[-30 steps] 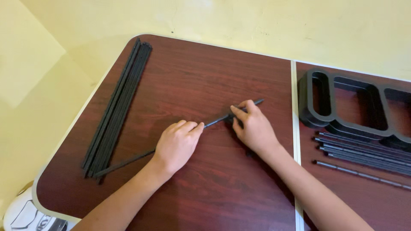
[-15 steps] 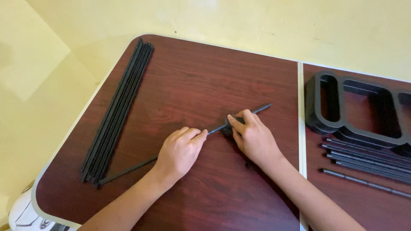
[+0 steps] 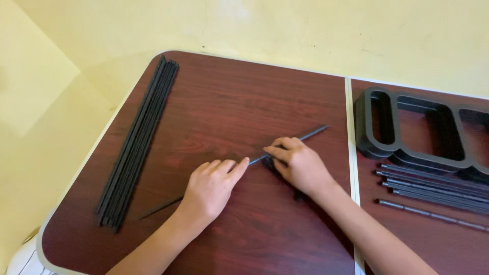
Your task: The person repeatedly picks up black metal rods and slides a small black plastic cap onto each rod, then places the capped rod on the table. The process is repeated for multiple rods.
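The left hand (image 3: pixel 211 186) lies flat, fingers spread, pressing a long thin black rod (image 3: pixel 310 133) onto the middle of the dark red table (image 3: pixel 239 97). The right hand (image 3: pixel 300 165) pinches the same rod just beside it, over a small dark piece I cannot make out. Judging by the bundle of rods (image 3: pixel 137 147) along the left edge, and the black frames (image 3: pixel 415 135) and loose rods (image 3: pixel 433 186) at the right edge, only 1 rod is in work and most remains

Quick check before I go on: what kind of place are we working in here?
Probably a home room or small workshop used for flat-pack assembly: a dark red wood-grain folding table against a plain yellow wall, a bundle of black rods along its left edge, and stacked black frames at right.
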